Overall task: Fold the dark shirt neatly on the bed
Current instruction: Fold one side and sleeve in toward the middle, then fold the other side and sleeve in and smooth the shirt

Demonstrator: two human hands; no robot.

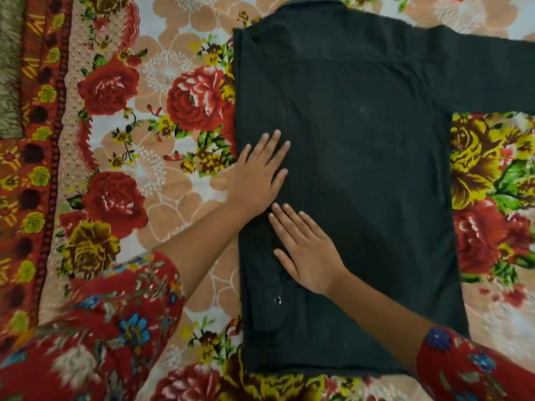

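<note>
The dark shirt (370,175) lies flat, back side up, on the flowered bedspread (162,134), collar at the top. Its left side is folded inward, with the sleeve laid down along that edge and a cuff button showing near the bottom. The other sleeve stretches straight out to the right. My left hand (257,172) lies flat with straight fingers on the folded left edge at mid-height. My right hand (304,250) presses flat on the folded sleeve just below it, fingers pointing up and left.
The bedspread with red and yellow roses reaches past the shirt on every side. A red patterned border (43,140) runs down the far left. My red floral sleeves (110,328) fill the lower corners.
</note>
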